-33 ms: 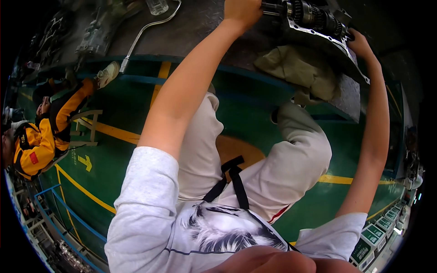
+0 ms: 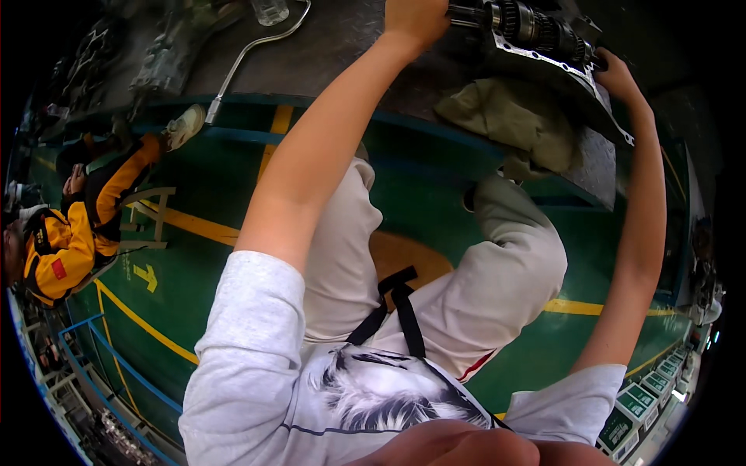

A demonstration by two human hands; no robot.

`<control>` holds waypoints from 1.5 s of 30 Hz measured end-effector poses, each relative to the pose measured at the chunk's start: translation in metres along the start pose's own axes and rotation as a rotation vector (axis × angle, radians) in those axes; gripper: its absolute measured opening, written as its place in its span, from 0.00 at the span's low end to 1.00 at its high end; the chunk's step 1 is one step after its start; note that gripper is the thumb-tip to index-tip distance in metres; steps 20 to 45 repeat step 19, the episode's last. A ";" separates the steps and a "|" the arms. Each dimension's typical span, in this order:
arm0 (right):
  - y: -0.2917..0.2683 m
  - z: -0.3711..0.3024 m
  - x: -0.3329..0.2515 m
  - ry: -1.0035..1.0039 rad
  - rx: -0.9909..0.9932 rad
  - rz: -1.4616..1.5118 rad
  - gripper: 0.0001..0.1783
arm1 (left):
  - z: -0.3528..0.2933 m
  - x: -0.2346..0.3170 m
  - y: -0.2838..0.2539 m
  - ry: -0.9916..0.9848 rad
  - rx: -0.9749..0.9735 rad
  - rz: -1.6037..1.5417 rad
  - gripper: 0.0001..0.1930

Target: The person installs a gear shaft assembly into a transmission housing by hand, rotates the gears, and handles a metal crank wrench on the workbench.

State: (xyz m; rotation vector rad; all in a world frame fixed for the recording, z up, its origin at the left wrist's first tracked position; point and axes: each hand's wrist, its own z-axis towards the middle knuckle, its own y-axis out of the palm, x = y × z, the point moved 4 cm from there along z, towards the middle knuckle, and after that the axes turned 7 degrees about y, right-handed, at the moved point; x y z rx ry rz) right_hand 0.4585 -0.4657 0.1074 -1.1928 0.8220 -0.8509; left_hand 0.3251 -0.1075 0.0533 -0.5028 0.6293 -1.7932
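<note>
A gear shaft (image 2: 536, 29) with several dark toothed gears lies across a metal housing (image 2: 536, 56) with a bright, bolt-holed flange, at the top right over the bench. My left hand (image 2: 417, 19) is closed round the bare left end of the shaft; its fingertips are partly cut off by the upper edge. At the shaft's other end, my right hand (image 2: 615, 75) is closed with its fingers curled beside the housing's right side. The housing partly hides what those fingers grip. Below the housing, a crumpled olive cloth (image 2: 509, 116) hangs at the bench edge.
On the dark workbench (image 2: 334, 70) lie a long bent metal bar (image 2: 237, 68) and a clear cup (image 2: 270, 11). Blurred metal parts (image 2: 159, 70) stand farther left. A seated person in orange and black (image 2: 66, 248) is at the left. Green boxes (image 2: 637, 408) line the lower right.
</note>
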 end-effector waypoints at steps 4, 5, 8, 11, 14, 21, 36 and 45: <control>-0.034 -0.010 -0.032 -0.112 0.029 -0.018 0.27 | 0.014 -0.007 0.001 -0.079 -0.319 0.021 0.07; -0.040 -0.015 -0.044 -0.109 0.026 -0.019 0.27 | 0.019 -0.006 -0.003 -0.079 -0.321 0.018 0.07; -0.055 -0.022 -0.080 -0.181 0.151 0.076 0.28 | 0.022 0.000 -0.004 -0.154 -0.521 -0.168 0.09; -0.063 -0.043 -0.181 -0.149 0.387 0.271 0.14 | 0.011 -0.007 -0.002 -0.159 -0.447 -0.099 0.07; -0.048 -0.049 -0.216 -0.155 0.475 0.224 0.17 | -0.004 -0.004 -0.007 0.088 0.143 0.014 0.06; 0.014 0.004 -0.183 -0.206 0.302 0.346 0.21 | -0.009 -0.034 -0.005 0.105 0.025 0.171 0.05; 0.014 0.004 -0.183 -0.206 0.302 0.346 0.21 | -0.009 -0.034 -0.005 0.105 0.025 0.171 0.05; 0.014 0.004 -0.183 -0.206 0.302 0.346 0.21 | -0.009 -0.034 -0.005 0.105 0.025 0.171 0.05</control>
